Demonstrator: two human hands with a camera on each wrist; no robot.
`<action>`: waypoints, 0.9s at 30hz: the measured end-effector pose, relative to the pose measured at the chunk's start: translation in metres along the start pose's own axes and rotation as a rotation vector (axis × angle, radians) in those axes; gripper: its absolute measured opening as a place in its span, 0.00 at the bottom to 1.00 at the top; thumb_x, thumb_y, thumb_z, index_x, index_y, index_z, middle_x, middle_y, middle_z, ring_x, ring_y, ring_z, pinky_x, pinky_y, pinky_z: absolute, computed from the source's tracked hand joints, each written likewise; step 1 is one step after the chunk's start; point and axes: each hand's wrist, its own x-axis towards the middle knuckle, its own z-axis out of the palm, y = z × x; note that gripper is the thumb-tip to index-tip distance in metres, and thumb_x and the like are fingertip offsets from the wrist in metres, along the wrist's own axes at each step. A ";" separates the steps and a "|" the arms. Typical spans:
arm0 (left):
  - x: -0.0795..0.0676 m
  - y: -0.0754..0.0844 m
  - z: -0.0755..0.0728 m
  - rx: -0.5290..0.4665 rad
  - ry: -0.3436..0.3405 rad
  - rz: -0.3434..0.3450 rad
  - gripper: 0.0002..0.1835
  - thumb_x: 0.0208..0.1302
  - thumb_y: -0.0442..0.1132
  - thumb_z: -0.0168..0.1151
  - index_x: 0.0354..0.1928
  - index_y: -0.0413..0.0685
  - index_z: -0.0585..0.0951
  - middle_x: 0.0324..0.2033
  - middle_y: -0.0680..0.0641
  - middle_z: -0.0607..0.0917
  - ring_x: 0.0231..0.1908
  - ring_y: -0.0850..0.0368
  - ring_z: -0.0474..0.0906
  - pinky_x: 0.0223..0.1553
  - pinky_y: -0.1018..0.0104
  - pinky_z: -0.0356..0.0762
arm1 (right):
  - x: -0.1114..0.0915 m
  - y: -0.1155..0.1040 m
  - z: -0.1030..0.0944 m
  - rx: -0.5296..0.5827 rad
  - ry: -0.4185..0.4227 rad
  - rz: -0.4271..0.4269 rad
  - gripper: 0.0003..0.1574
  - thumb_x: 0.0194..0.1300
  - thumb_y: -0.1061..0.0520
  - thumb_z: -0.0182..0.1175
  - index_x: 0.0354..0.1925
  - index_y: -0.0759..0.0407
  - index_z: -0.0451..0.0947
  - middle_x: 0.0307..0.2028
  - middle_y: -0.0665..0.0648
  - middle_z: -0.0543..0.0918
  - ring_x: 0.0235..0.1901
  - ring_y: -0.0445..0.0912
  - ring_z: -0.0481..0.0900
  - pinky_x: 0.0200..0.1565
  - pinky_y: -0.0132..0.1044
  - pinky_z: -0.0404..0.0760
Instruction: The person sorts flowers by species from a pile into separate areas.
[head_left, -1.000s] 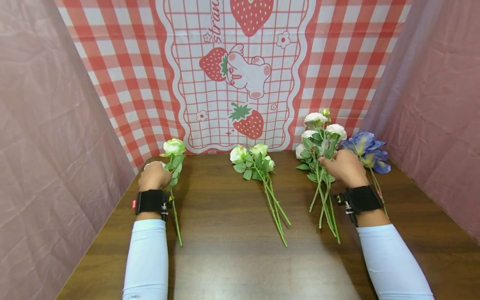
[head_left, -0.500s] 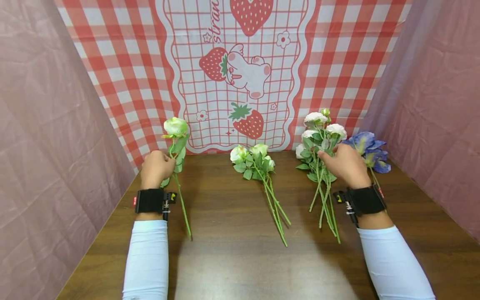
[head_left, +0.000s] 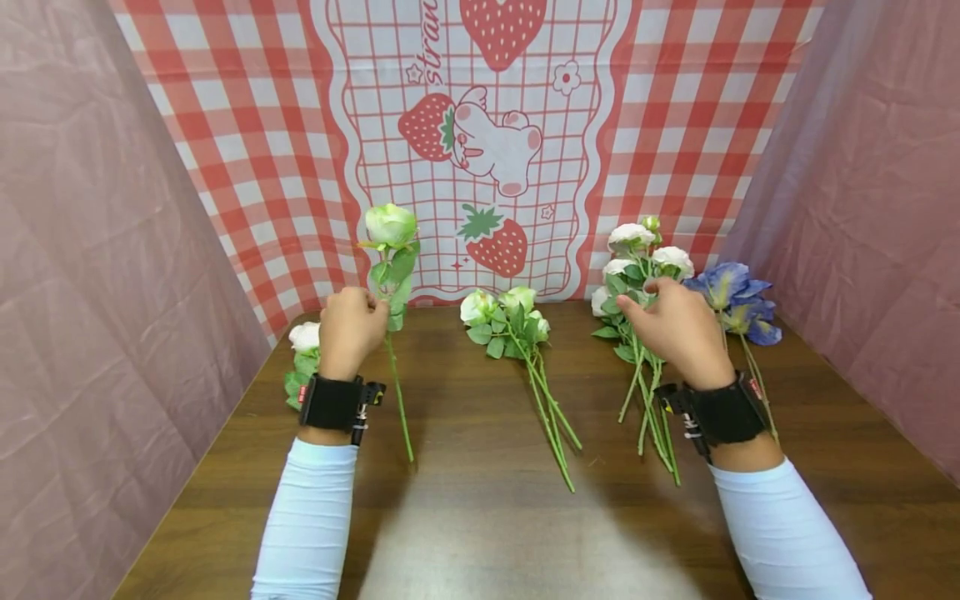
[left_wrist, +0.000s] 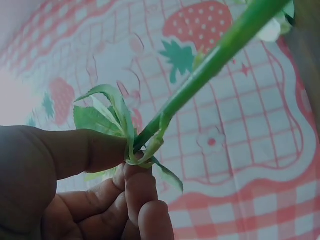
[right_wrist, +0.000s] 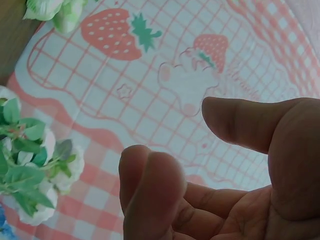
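Note:
My left hand (head_left: 351, 329) pinches the stem of a pale green rose (head_left: 391, 225) between thumb and fingers, holding it upright over the table. In the left wrist view the green stem (left_wrist: 210, 65) runs up from the fingertips, with leaves (left_wrist: 102, 117) around the pinch. My right hand (head_left: 678, 329) hovers beside a bunch of white flowers (head_left: 632, 237) with nothing in its grasp; thumb and fingers stand apart in the right wrist view. Just behind that hand lie blue-purple flowers (head_left: 738, 300).
Several pale green-white roses (head_left: 517, 304) lie at the table's middle, stems toward the front. A white flower (head_left: 303, 337) lies at the left, partly hidden by my left wrist. A red-and-white strawberry cloth (head_left: 285, 167) hangs behind the brown table (head_left: 480, 533).
My left hand has lifted the pale green rose and carried it to the right, uncovering the white flower at the left. My right hand has shifted slightly toward me, its thumb further left.

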 end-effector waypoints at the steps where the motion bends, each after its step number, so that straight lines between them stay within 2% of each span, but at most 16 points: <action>1: -0.001 0.003 0.001 -0.006 0.003 0.007 0.25 0.69 0.37 0.55 0.11 0.50 0.64 0.11 0.54 0.58 0.16 0.55 0.56 0.19 0.62 0.56 | -0.001 -0.003 0.001 0.001 0.002 -0.008 0.47 0.75 0.33 0.54 0.66 0.74 0.70 0.16 0.55 0.70 0.17 0.50 0.71 0.21 0.41 0.66; 5: -0.006 0.015 0.003 -0.024 0.013 0.044 0.26 0.72 0.38 0.57 0.13 0.51 0.64 0.11 0.54 0.57 0.15 0.55 0.57 0.20 0.62 0.57 | -0.006 -0.013 0.003 0.005 0.014 -0.039 0.41 0.76 0.37 0.55 0.64 0.72 0.71 0.16 0.55 0.71 0.15 0.49 0.70 0.19 0.41 0.63; 9: -0.010 0.026 0.005 -0.058 0.018 0.065 0.24 0.73 0.39 0.59 0.15 0.49 0.68 0.11 0.53 0.60 0.15 0.55 0.58 0.21 0.61 0.58 | -0.010 -0.021 0.007 0.001 0.005 -0.056 0.41 0.76 0.36 0.56 0.65 0.70 0.71 0.18 0.55 0.76 0.17 0.49 0.74 0.19 0.41 0.67; 11: -0.012 0.032 0.006 -0.073 0.026 0.079 0.21 0.73 0.40 0.60 0.17 0.47 0.74 0.12 0.52 0.65 0.16 0.54 0.62 0.22 0.60 0.62 | -0.013 -0.026 0.009 -0.001 0.002 -0.070 0.42 0.75 0.36 0.56 0.65 0.70 0.71 0.20 0.54 0.80 0.18 0.48 0.76 0.19 0.41 0.69; 14: -0.015 0.040 0.009 -0.099 0.048 0.113 0.16 0.72 0.40 0.61 0.23 0.44 0.82 0.15 0.49 0.78 0.18 0.51 0.72 0.28 0.55 0.72 | -0.016 -0.033 0.014 -0.004 0.010 -0.101 0.41 0.75 0.37 0.58 0.65 0.71 0.72 0.21 0.54 0.82 0.19 0.48 0.77 0.19 0.41 0.71; 18: -0.018 0.052 0.015 -0.172 0.052 0.138 0.12 0.71 0.40 0.63 0.29 0.42 0.86 0.23 0.46 0.86 0.25 0.48 0.80 0.39 0.50 0.77 | -0.020 -0.042 0.022 -0.017 0.018 -0.128 0.38 0.74 0.39 0.59 0.64 0.69 0.73 0.24 0.53 0.84 0.22 0.49 0.80 0.20 0.41 0.73; 21: -0.021 0.059 0.022 -0.255 0.029 0.144 0.12 0.71 0.40 0.63 0.31 0.42 0.86 0.25 0.46 0.86 0.27 0.50 0.81 0.38 0.54 0.77 | -0.022 -0.048 0.028 -0.027 0.018 -0.137 0.37 0.74 0.39 0.60 0.63 0.68 0.74 0.26 0.53 0.85 0.24 0.49 0.81 0.20 0.42 0.74; 27: -0.028 0.073 0.039 -0.416 0.016 0.188 0.11 0.72 0.39 0.63 0.33 0.41 0.87 0.24 0.48 0.85 0.24 0.55 0.78 0.30 0.62 0.76 | -0.032 -0.060 0.042 -0.016 0.017 -0.200 0.35 0.73 0.41 0.62 0.61 0.68 0.77 0.24 0.53 0.81 0.19 0.45 0.76 0.19 0.40 0.71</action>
